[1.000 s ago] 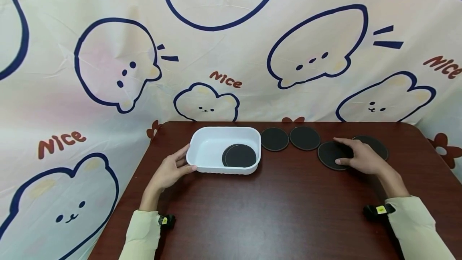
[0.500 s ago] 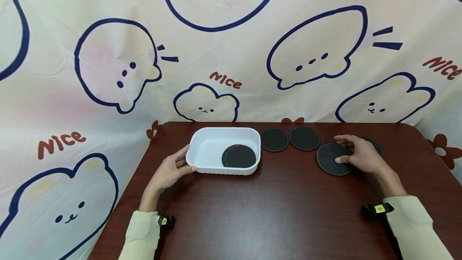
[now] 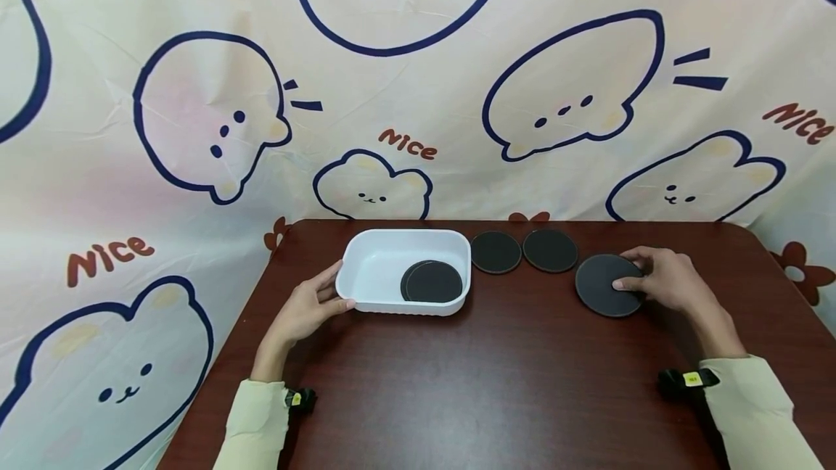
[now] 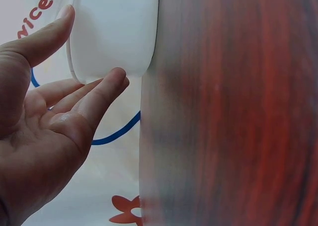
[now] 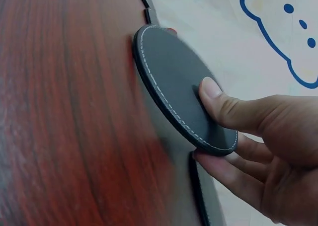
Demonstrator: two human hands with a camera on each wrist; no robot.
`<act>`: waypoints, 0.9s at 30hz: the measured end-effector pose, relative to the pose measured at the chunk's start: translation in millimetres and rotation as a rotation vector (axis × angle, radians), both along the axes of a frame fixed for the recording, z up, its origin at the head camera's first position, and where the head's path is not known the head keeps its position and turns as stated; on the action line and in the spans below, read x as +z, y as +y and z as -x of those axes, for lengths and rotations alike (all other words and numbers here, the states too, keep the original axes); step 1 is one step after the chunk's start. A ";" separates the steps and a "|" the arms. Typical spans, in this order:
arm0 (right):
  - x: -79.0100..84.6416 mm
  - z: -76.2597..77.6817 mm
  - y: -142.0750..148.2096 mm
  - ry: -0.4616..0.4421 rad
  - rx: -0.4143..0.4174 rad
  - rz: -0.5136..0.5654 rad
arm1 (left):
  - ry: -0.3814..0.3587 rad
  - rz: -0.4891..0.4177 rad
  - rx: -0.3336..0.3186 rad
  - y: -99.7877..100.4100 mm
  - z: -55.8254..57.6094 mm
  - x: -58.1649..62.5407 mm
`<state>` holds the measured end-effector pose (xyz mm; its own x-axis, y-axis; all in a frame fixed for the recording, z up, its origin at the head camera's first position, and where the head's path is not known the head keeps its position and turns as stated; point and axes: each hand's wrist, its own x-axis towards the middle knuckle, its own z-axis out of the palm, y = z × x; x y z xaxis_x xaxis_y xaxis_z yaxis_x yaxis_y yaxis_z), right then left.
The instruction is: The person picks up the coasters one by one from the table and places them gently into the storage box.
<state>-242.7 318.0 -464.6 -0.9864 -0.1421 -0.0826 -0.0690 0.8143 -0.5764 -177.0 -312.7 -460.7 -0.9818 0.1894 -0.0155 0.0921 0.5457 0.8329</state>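
My left hand (image 3: 307,314) holds the left end of a white plastic tub (image 3: 372,270), thumb at the near side and fingers at the end wall. In the left wrist view the fingertips (image 4: 118,73) touch the tub (image 4: 114,30). Inside its right half lie black round coasters (image 3: 434,281), overlapping. My right hand (image 3: 669,281) pinches another black coaster (image 3: 604,286) by its right edge, thumb on top. In the right wrist view, this coaster (image 5: 174,79), stitched in white, is tilted and raised above the table; fingers lie beneath it.
Two more coasters, one (image 3: 496,252) beside the tub and one (image 3: 551,251) to its right, lie flat on the brown wooden table (image 3: 483,383). A dark strip (image 5: 198,191) shows below the held coaster. A printed cloth (image 3: 457,107) hangs behind the table.
My right hand has taken hold of the coaster under its thumb and lifted it. The coaster seen behind that hand earlier no longer shows in the head view. My left hand and the tub stay put.
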 end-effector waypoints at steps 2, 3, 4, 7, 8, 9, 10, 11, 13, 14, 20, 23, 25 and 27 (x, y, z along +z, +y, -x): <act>2.0 -1.7 1.4 -0.026 -0.004 0.035 | 0.005 0.000 -0.006 0.3 0.6 0.2; 3.1 -2.6 2.2 -0.036 -0.003 0.048 | 0.009 0.002 -0.013 0.1 1.0 0.2; 3.8 -3.4 3.5 -0.047 -0.001 0.063 | 0.013 0.005 -0.015 0.3 1.5 0.2; 5.7 -5.7 8.1 -0.102 0.010 0.123 | 0.015 0.012 -0.019 1.1 2.8 0.5; 5.9 -6.4 10.0 -0.126 0.018 0.142 | 0.015 0.015 -0.021 1.3 3.2 0.5; 6.2 -7.0 11.9 -0.154 0.024 0.165 | 0.010 0.015 -0.019 1.6 3.6 0.6; 6.4 -7.4 14.0 -0.182 0.033 0.187 | 0.005 0.013 -0.015 1.9 4.0 0.6; 6.9 -8.0 15.6 -0.212 0.040 0.213 | -0.001 0.011 -0.013 2.2 4.3 0.7; 7.5 -8.7 18.7 -0.263 0.057 0.258 | -0.006 0.014 -0.011 2.3 4.9 0.9; 7.8 -9.0 19.9 -0.282 0.064 0.279 | -0.010 0.015 -0.007 2.6 5.0 1.2; 9.7 -12.1 22.9 -0.327 0.089 0.379 | -0.017 0.029 0.005 2.2 3.8 2.4; 9.8 -13.8 23.1 -0.319 0.081 0.401 | -0.024 0.016 0.007 2.3 2.8 2.6; 9.0 -14.5 23.1 -0.317 0.077 0.421 | -0.031 0.009 0.007 2.0 2.2 2.1; 7.8 -14.9 23.0 -0.322 0.068 0.445 | -0.041 0.002 0.015 2.2 1.5 1.6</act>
